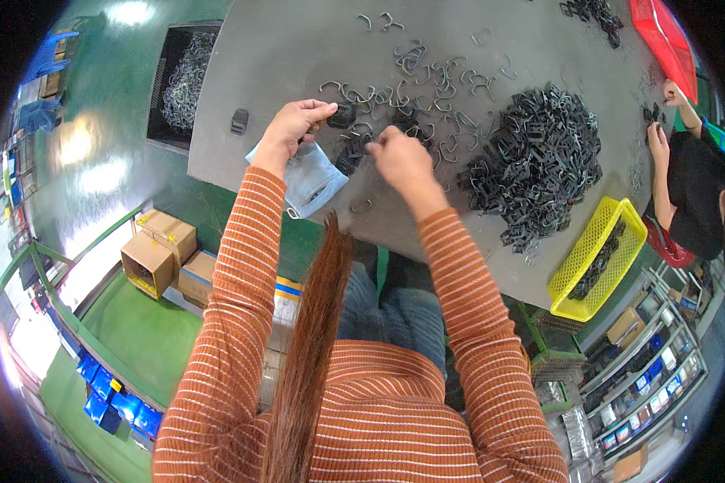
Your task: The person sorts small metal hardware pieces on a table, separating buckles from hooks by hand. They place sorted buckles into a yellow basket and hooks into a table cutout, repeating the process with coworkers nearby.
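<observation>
My left hand (292, 131) is closed, its fingertips pinching the edge of a black plastic buckle (343, 116). Below that wrist a pale blue cloth (310, 181) lies over the table's near edge. My right hand (404, 163) is closed too, thumb and fingers drawn together; whatever they grip is hidden. Close to its fingertips are more black plastic buckles (351, 153). Beyond both hands, bent metal wire hooks (441, 76) are scattered over the grey table (290, 48). One black buckle (239, 121) lies alone, left of my left hand.
A big heap of black buckles with metal parts (540, 157) stands to the right. Beyond it sits a yellow basket (572, 299) holding black pieces. A co-worker (693, 177) handles small parts by a red basket (670, 44). At left stand a dark bin (159, 105) of metal pieces and cardboard boxes (157, 249).
</observation>
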Demonstrator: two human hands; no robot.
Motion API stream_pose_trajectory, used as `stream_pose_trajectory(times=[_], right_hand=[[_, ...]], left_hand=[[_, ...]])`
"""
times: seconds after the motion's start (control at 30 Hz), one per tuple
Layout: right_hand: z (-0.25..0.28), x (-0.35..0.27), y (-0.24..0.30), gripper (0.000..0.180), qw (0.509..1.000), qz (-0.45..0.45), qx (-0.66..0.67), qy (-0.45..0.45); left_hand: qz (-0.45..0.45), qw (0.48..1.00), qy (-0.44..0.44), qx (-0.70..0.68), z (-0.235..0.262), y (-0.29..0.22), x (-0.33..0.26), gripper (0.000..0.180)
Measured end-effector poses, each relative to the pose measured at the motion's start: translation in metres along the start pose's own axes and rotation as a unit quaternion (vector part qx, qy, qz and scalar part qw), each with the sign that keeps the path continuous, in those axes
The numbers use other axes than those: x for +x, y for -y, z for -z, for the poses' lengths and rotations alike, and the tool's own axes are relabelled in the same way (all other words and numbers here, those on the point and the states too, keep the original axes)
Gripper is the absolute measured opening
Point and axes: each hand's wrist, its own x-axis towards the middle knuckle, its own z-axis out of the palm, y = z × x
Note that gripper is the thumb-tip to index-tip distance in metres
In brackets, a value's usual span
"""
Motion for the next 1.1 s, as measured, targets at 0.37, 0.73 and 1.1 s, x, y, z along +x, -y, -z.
stream_pose_trajectory(times=[0.37,0.73,1.1], right_hand=[[0.032,-0.012,-0.010,0.023,0.907,0.038,0.365,0.206],[0.055,-0.007,-0.028,0.017,0.773,0.032,0.606,0.185],[0.075,-0.014,-0.048,0.021,0.854,-0.025,0.507,0.110]], left_hand=[[-0.007,0.989,0.083,-0.126,-0.001,-0.006,-0.019,0.015],[-0.064,0.944,0.238,-0.218,-0.009,-0.028,-0.060,0.015],[-0.039,0.948,0.227,-0.218,-0.020,-0.018,-0.054,0.013]])
